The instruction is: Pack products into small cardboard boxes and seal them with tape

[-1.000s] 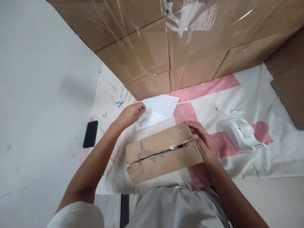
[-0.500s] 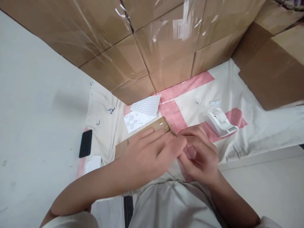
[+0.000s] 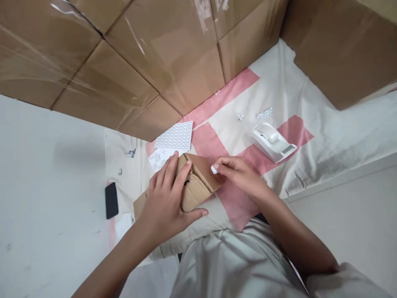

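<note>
A brown cardboard box [image 3: 195,192] sits before me, one end turned towards my right. My left hand [image 3: 164,198] lies over it with fingers and thumb spread, the fingertips near the edge of that end. Just right of the box, my right hand [image 3: 237,171] pinches a small white sticker [image 3: 214,169] between thumb and fingers, apart from the cardboard. Behind the box are a sheet of outlined labels [image 3: 175,135] and a partly used label sheet [image 3: 158,159], which my left hand and the box partly cover.
A white tape dispenser [image 3: 273,142] stands on the pink and white cloth [image 3: 229,120], with crumpled scraps [image 3: 265,113] behind it. Stacked, taped cartons [image 3: 173,54] rise at the back, and another carton [image 3: 344,54] stands right. On the left lies a black phone [image 3: 111,200].
My hands, together at the box's end before, have separated. The left has spread over the box, and the right now shows a sticker in its pinch. The view has shifted, and the box's end shows more.
</note>
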`<state>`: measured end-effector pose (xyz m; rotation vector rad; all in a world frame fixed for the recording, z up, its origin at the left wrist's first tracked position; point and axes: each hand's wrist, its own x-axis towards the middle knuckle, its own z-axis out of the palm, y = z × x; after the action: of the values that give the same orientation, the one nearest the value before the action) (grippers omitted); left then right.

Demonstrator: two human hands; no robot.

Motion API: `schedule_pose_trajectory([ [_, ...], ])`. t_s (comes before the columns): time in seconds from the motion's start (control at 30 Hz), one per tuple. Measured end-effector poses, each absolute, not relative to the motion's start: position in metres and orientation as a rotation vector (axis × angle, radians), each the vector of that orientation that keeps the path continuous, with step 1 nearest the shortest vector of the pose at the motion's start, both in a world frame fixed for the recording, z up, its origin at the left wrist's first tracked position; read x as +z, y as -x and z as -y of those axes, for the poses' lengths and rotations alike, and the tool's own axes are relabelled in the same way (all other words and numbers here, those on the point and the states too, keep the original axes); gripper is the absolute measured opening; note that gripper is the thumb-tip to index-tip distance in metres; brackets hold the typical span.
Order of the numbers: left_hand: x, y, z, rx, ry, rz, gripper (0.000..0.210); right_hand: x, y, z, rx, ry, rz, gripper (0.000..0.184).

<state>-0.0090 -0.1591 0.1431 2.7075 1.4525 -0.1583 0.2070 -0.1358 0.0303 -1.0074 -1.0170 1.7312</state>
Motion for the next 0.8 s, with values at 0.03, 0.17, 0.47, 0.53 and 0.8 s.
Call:
schedule_pose_trajectory([
  [0.03, 0.14, 0.012, 0.16, -0.158, -2.712, -1.439, 0.108, 0.024, -0.207, 0.134, 1.829, 0.98, 1.003, 0.029],
  [0.17, 0.137, 0.017, 0.163, -0.122, -2.708, -1.414, 0.098, 0.011, -0.207, 0.132, 2.011, 0.915, 0.995, 0.032],
  [0.47, 0.136, 0.014, 0.161, -0.095, -2.698, -1.363, 0.095, 0.029, -0.207, 0.12, 1.982, 0.896, 1.158, 0.03],
  [0.53, 0.136, 0.014, 0.161, -0.09, -2.688, -1.364, 0.096, 0.03, -0.205, 0.118, 1.967, 0.914, 1.2, 0.029],
  [0.8, 0.136, 0.015, 0.16, -0.092, -2.674, -1.36, 0.096, 0.037, -0.208, 0.113, 1.916, 1.055, 1.457, 0.026],
])
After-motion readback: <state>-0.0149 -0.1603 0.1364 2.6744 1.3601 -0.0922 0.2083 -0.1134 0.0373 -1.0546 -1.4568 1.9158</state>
